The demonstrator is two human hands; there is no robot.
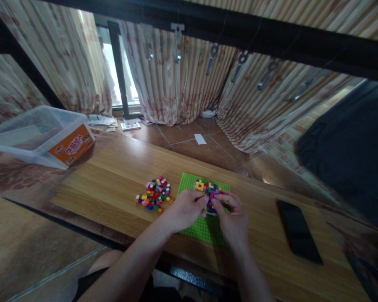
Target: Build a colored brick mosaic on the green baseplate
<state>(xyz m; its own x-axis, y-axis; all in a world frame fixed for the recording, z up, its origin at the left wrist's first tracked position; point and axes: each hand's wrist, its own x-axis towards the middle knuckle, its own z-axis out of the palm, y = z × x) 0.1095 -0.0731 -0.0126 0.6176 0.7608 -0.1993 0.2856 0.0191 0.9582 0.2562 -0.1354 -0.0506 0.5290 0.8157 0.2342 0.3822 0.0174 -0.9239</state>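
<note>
Multicoloured small building bricks (210, 186) form a cluster on a green studded baseplate (189, 181), with yellow ones at its upper left. My left hand (187, 209) comes over the cluster from the left, thumb and fingers pressed together. From the right, my right hand (232, 213) reaches the same cluster, its fingers curled in a pinch beside some purple bricks (211, 195). The fingertips of both hands nearly meet. Whatever lies between them is too small and covered to make out. A pile of loose bricks (157, 193) in many colours lies left of the baseplate.
A wooden board (119, 167) carries the baseplate. Toward its right end lies a black phone (298, 231). A clear plastic bin (40, 138) with an orange label stands at the far left. Papers (101, 121) rest beyond it, and curtains hang behind.
</note>
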